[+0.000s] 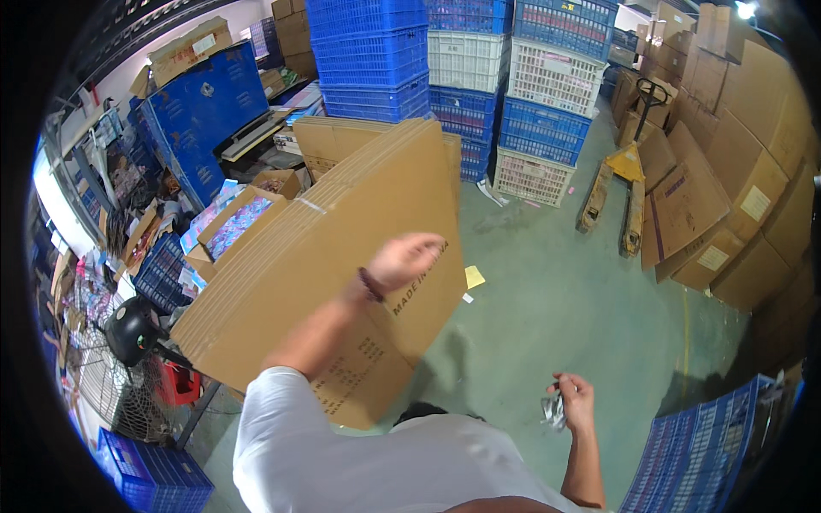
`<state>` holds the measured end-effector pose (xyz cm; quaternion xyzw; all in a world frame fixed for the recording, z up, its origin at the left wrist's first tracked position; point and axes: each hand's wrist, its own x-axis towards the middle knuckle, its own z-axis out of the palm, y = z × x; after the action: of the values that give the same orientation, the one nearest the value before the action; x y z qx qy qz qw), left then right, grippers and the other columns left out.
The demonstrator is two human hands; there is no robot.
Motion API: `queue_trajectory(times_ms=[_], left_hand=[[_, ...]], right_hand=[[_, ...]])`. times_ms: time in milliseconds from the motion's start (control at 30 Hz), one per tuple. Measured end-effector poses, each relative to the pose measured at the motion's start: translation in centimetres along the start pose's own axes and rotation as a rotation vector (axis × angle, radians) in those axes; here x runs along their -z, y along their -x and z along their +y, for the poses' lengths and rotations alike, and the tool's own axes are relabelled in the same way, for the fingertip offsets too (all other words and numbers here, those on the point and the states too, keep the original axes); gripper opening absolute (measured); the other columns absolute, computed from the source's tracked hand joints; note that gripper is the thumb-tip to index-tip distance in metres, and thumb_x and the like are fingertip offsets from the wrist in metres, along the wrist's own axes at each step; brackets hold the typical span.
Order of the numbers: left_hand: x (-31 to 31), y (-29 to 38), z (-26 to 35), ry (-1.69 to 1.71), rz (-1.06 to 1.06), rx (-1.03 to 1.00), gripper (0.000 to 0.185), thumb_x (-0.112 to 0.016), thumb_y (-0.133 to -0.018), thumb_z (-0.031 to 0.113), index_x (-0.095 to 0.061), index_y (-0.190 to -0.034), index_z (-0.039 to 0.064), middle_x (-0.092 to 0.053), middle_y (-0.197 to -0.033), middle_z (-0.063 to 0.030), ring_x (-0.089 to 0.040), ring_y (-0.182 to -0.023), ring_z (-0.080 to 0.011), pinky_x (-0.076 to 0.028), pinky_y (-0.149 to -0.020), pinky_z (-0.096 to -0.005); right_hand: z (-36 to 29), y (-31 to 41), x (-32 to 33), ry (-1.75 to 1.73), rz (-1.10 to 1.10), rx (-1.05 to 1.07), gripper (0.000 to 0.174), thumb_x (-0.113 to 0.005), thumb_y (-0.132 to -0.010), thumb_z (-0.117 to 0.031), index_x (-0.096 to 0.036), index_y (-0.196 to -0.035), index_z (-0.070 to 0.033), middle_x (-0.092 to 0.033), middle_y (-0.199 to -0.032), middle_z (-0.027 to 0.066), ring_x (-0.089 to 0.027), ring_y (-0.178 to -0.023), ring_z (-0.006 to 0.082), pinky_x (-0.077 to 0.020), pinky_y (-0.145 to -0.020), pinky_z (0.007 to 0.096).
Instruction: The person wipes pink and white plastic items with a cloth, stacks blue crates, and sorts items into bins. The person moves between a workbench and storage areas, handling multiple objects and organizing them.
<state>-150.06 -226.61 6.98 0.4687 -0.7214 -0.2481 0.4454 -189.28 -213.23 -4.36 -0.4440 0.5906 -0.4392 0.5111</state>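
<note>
A stack of flattened cardboard cartons (397, 186) leans upright before me, with printed writing on its front sheet. In front of that sheet is my left hand (407, 260), blurred, with a dark beaded bracelet at the wrist. Its fingers look curled, and whether it touches the cardboard I cannot tell. Low on my right side, over the floor, my right hand (574, 401) grips a small crumpled silvery piece (553, 412), perhaps foil or clear film.
Tall stacks of blue and white plastic crates (545, 77) stand behind the cartons. A yellow pallet jack (625, 163) is parked beside large cardboard boxes (744, 186) on the right. At left are a wire fan (128, 391), a blue metal cabinet (205, 115) and an open box of colourful packets (240, 224).
</note>
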Motion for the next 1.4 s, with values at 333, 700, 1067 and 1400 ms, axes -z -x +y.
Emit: queue_trajectory(times_ms=[333,700,1067,1400], left_hand=[[9.6,-20.3,-3.1,-0.470,0.521,-0.200,0.015,-0.060,-0.086,0.005,-0.064,-0.098,-0.001,-0.066,-0.091,-0.0085,-0.061,-0.080,-0.0146,-0.048,-0.072,-0.0251],[21.6,-48.8,-10.4,-0.982,0.688,-0.155,0.030,-0.058,-0.087,0.025,-0.064,-0.105,0.002,-0.066,-0.098,-0.0130,-0.064,-0.084,-0.0242,-0.050,-0.076,-0.0324],[30.7,-66.0,-14.2,-1.417,0.892,0.228,0.045,-0.050,-0.088,0.039,-0.063,-0.113,0.003,-0.064,-0.106,-0.0222,-0.062,-0.099,-0.0352,-0.048,-0.088,-0.0376],[36.6,-73.0,-14.6,-1.547,1.037,0.410,0.061,-0.054,-0.088,0.044,-0.051,-0.125,-0.004,-0.062,-0.113,-0.0217,-0.060,-0.106,-0.0300,-0.046,-0.091,-0.0342]], right_hand=[[-14.5,-32.1,-1.4,-0.152,-0.249,0.269,0.025,-0.059,-0.092,-0.021,-0.065,-0.100,0.001,-0.066,-0.075,0.0065,-0.057,-0.060,0.0088,-0.0457,-0.054,0.0229],[-34.7,-60.5,4.0,0.082,-0.199,0.747,0.028,-0.058,-0.092,-0.026,-0.065,-0.102,-0.001,-0.065,-0.074,0.0049,-0.049,-0.056,0.0046,-0.0383,-0.051,0.0198],[-53.1,-90.6,0.3,0.450,-0.411,1.160,0.027,-0.056,-0.092,-0.022,-0.065,-0.100,0.001,-0.064,-0.076,0.0046,-0.056,-0.072,0.0089,-0.0416,-0.066,0.0245],[-62.1,-112.9,-16.5,0.504,-0.656,1.218,0.034,-0.055,-0.092,-0.030,-0.066,-0.097,0.002,-0.064,-0.077,0.0035,-0.056,-0.079,0.0099,-0.0417,-0.075,0.0255]])
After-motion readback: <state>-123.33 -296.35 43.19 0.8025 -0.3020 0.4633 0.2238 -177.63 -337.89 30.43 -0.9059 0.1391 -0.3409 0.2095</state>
